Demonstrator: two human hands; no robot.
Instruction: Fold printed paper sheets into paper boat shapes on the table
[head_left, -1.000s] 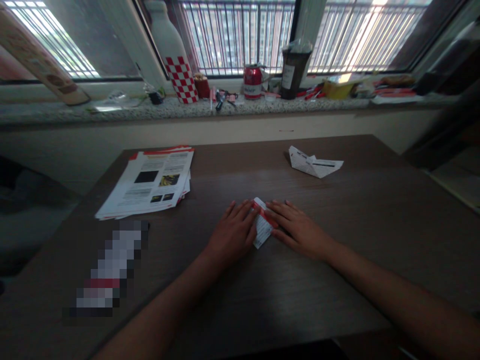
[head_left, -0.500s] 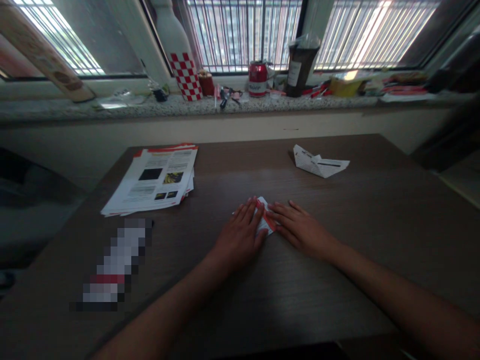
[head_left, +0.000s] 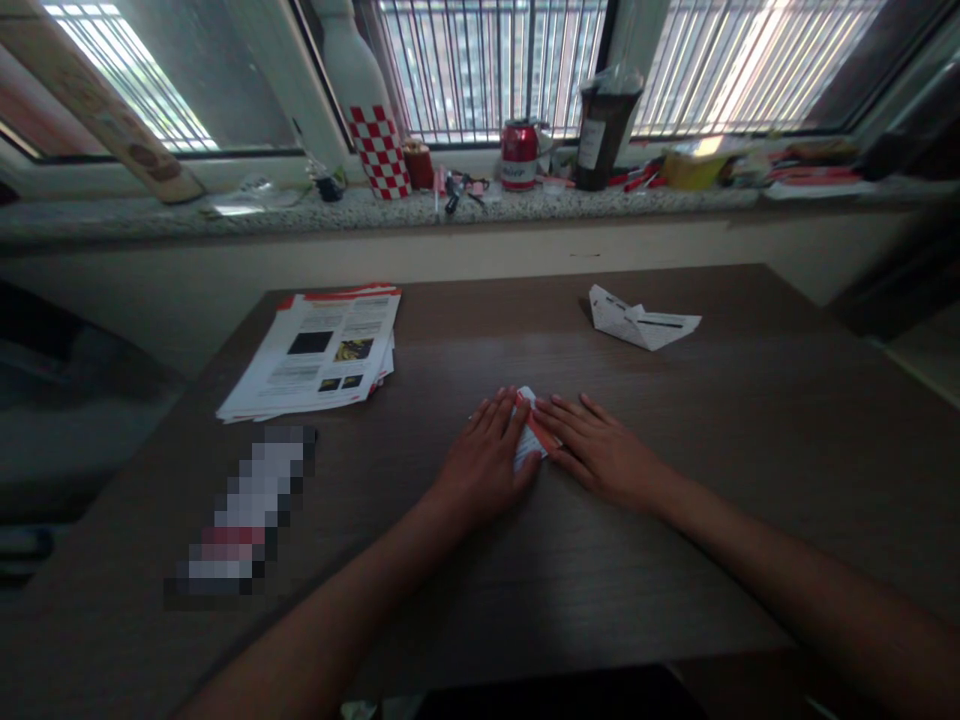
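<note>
A small folded piece of white paper with a red edge (head_left: 529, 436) lies on the dark wooden table (head_left: 675, 420), mostly covered by both hands. My left hand (head_left: 486, 463) lies flat on its left part, fingers stretched out. My right hand (head_left: 600, 452) presses flat on its right part, fingers also stretched and pointing left. Only a narrow strip of the paper shows between the two hands.
A finished folded paper boat (head_left: 641, 319) sits at the back right of the table. A stack of printed sheets (head_left: 319, 352) lies at the back left, a blurred object (head_left: 244, 510) in front of it. The windowsill holds a red can (head_left: 519, 155), a checked bottle (head_left: 375, 120) and a dark cup (head_left: 601, 130).
The left hand has slid right over the folded paper, so less of it shows. The right hand stays pressed on it. The view has shifted slightly.
</note>
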